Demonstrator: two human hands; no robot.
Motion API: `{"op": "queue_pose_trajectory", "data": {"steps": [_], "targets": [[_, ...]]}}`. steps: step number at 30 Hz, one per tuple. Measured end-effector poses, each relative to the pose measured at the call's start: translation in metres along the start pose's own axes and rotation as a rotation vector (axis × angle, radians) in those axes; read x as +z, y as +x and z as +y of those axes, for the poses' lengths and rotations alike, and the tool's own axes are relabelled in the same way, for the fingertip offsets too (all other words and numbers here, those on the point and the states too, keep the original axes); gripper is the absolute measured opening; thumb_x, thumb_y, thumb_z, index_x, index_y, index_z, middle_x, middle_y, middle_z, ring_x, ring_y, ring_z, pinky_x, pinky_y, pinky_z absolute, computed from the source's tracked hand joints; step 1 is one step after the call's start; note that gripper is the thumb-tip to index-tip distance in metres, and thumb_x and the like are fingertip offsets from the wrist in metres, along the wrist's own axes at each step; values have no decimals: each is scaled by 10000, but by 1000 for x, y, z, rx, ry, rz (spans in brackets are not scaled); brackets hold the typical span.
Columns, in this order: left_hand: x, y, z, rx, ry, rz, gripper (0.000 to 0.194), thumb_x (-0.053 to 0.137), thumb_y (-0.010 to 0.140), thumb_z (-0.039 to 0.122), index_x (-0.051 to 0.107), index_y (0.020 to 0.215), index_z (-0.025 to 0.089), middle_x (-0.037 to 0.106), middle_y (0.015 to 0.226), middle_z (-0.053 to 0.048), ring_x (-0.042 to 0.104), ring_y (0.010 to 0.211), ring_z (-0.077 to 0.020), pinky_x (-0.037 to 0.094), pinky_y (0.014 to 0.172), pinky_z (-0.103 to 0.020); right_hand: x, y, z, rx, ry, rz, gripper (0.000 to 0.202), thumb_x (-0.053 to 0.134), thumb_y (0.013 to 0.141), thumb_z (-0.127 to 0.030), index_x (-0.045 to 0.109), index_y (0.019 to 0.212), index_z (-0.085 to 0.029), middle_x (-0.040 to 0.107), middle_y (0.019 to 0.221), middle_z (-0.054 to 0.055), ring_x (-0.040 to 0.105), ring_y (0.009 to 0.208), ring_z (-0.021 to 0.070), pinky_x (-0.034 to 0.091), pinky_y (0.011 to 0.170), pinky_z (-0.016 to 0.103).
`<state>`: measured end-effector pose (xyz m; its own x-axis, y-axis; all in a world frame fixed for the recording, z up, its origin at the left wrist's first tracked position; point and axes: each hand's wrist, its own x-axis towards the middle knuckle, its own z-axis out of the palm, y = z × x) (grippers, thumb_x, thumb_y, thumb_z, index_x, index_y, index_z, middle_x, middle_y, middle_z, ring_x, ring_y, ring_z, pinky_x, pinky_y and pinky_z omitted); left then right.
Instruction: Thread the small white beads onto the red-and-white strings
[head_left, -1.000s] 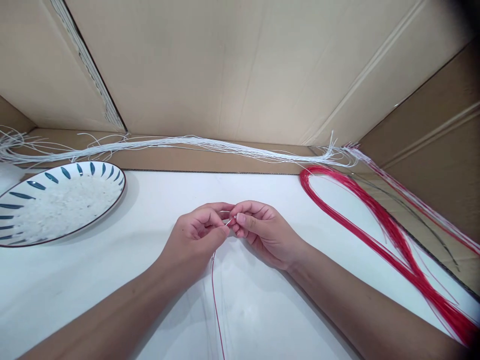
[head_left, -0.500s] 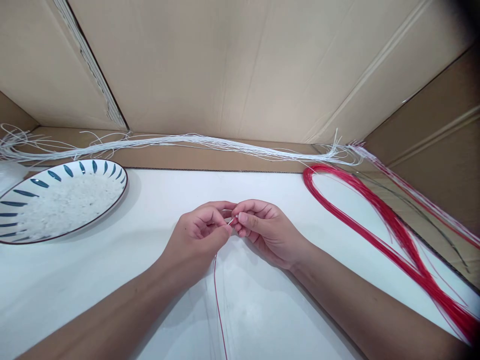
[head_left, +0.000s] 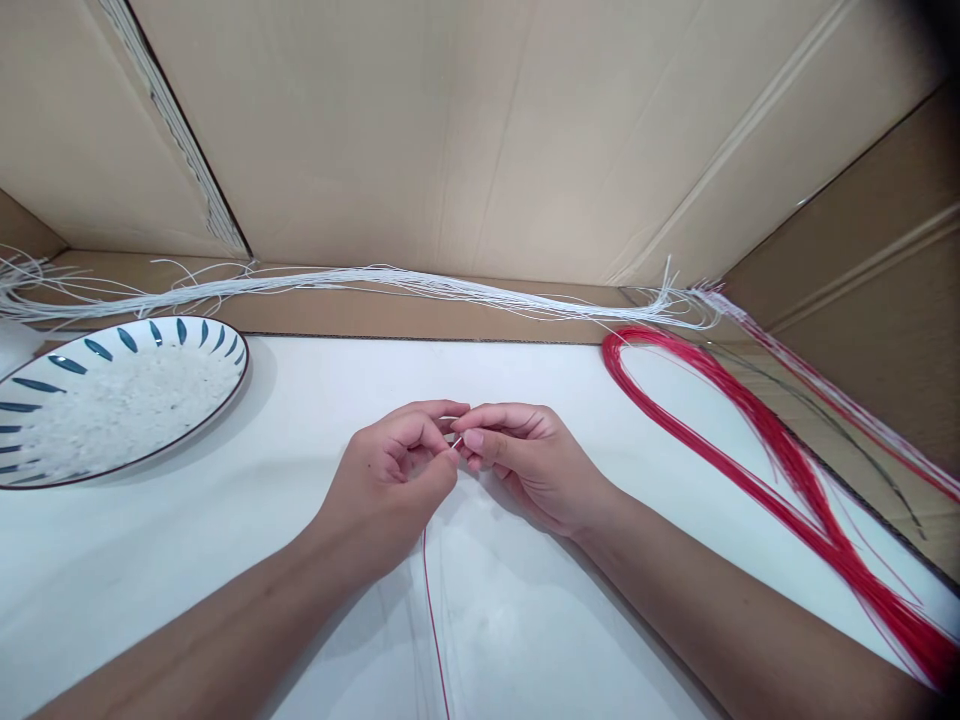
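Pinching a slender red-and-white piece (head_left: 457,442) between left hand (head_left: 390,480) and right hand (head_left: 536,465)

At left, partly cut off by the view, an oval plate (head_left: 75,350) with white granules (head_left: 135,405) on it. Beyond, stretching from left to right along the far cardboard (head_left: 375,150), a loose bundle of white strands (head_left: 337,280)

At the middle of the white table (head_left: 337,380), holding the slender piece with left thumb and fingers closed narrowly, other fingers loosely curled. Below the left hand, trailing toward the near edge, a thin red strand (head_left: 437,650); cannot tell, behind that hand, whether joined to the piece

Lying right between the facing fingertips, with long axis slanting from near left to far right; about equally near to both hands. Closed in from the right, right thumb and fingertips on the far-right end, hiding its tip

Farther right, looped on the table, well apart from the hands, a thick bundle of red strands (head_left: 874,590). Beyond that, running along the cardboard, red-and-white strands (head_left: 847,400)
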<state>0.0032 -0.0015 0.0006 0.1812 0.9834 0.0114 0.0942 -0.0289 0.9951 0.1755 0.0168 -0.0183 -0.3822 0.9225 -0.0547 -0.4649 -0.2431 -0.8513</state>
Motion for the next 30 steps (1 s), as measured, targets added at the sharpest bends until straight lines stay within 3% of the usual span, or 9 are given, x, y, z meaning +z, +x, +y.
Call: {"op": "queue_pose_trajectory", "data": {"steps": [16,25,30], "targets": [[4,-4,6,25,50,38,183,652,830,261,669,654,212,727,1214,-56,667,1164,-225,539,943,-337,-5,3,0,11,-7,-44,114,881,778,-263,825,849,-193,722,740,-4,633,695,58,522,711,184],[3,-1,4,42,79,32,192,666,822,269,684,638,219,741,1175,-71,652,1208,-265,553,924,-351,-5,2,-3,-10,-82,-52,116,857,797,-285,811,829,-183,690,684,-5,609,679,78,494,709,228],[2,0,4,20,59,17,197,688,812,306,694,635,221,732,1186,-82,645,1199,-283,536,962,-380,-6,3,-1,-10,-128,-35,110,866,772,-243,804,841,-184,724,747,6,633,658,87,523,693,251]]}}
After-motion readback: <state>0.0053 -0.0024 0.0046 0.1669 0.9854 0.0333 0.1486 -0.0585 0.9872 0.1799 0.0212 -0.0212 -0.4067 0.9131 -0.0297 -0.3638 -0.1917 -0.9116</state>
